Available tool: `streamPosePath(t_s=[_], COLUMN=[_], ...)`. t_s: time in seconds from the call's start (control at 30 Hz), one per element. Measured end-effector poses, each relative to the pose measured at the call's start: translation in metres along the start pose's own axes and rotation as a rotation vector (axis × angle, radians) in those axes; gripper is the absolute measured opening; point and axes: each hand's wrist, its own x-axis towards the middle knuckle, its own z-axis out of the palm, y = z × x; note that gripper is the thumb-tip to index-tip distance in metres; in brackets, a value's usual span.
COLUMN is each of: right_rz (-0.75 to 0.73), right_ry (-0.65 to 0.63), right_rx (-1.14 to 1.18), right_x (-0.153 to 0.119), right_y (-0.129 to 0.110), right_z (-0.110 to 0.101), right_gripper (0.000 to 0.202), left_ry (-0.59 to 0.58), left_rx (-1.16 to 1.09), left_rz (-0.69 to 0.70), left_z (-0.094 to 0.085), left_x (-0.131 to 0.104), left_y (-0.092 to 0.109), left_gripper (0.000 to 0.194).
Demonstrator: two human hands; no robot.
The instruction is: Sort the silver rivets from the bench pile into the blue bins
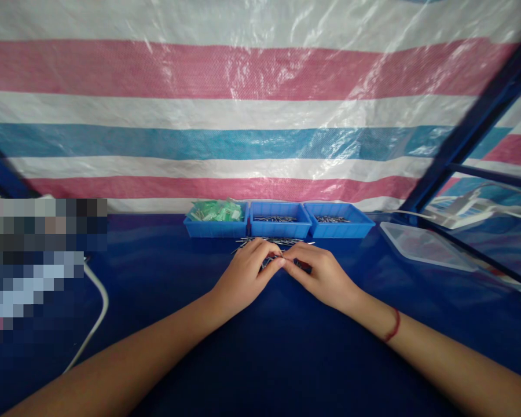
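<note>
Hand L (247, 269) — pinched, can't tell what's held | hand R (323, 271) — ditto | rods (278, 240) nr mid bin (280, 230)

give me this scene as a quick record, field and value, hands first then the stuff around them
left hand: left hand, fingertips meeting the other's
right hand: right hand, red wristband on its wrist
held: too small to tell
near hands: loose thin rods on the blue table
left bin: green packets
middle bin: thin dark pieces
right bin: small dark pieces
far right: translucent flat piece
backdrop: striped sheet
</note>
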Motion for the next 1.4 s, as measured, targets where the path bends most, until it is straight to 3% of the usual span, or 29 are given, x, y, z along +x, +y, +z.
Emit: streamPosePath(t_s=[0.43, 0.57, 0.77, 1.2, 1.3, 1.4], right_rz=[0.015, 0.054, 0.151, 0.097, 0.131, 0.27], right_ry=[-0.013, 0.029, 0.127, 0.162, 0.13, 0.179], right_rx=[-0.031, -0.003, 0.054, 0.017, 0.051, 0.203], right_x=[0.001, 0.001, 0.0, 0.001, 0.002, 0.006], right_y=[0.004, 0.005, 0.005, -0.005, -0.002, 0.008], right_z=[0.003, 0.004, 0.003, -0.003, -0.004, -0.007], right_gripper=[0.012, 0.014, 0.015, 0.019, 0.023, 0.023], left_ry=[0.093, 0.103, 0.071, -0.003, 0.006, 0.043], left_rx=[-0.071, -0.065, -0.062, 0.02, 0.0, -0.023], left_rz=[0.007, -0.05, -0.115, -0.091, -0.077, -0.067], left_z=[-0.002, -0.002, 0.0, 0.004, 0.002, 0.002], left_x=[0.0, 0.0, 0.001, 0.0, 0.0, 0.001], left_y=[0.001, 0.001, -0.002, -0.009, -0.007, -0.004], left_gripper=[0.008, 0.009, 0.013, 0.017, 0.016, 0.016])
